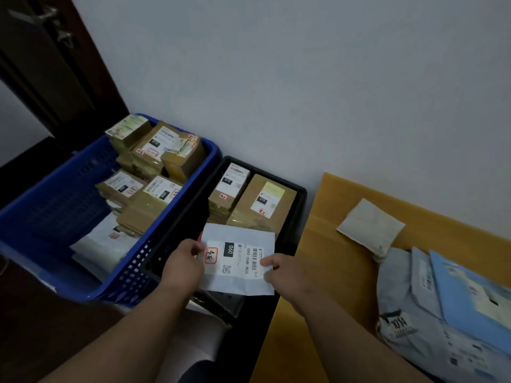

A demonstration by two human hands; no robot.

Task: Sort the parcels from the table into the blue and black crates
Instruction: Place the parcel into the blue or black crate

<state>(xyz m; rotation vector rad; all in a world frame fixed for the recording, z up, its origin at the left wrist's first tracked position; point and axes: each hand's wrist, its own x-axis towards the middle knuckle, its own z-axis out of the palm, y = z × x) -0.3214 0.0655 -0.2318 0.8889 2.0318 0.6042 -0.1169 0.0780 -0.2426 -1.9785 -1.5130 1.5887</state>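
We hold a white parcel (pixel 238 258) over the black crate (pixel 300 200).
Our left hand (pixel 184 265) and right hand (pixel 282 272) pinch its side edges; two brown boxes (pixel 249 201) sit in this crate, while the blue crate (pixel 55 205) holds many labelled boxes.

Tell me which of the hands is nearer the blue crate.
Left. The left hand grips the white parcel's left edge, right beside the blue crate. The right hand grips the parcel's right edge, farther away, near the table.
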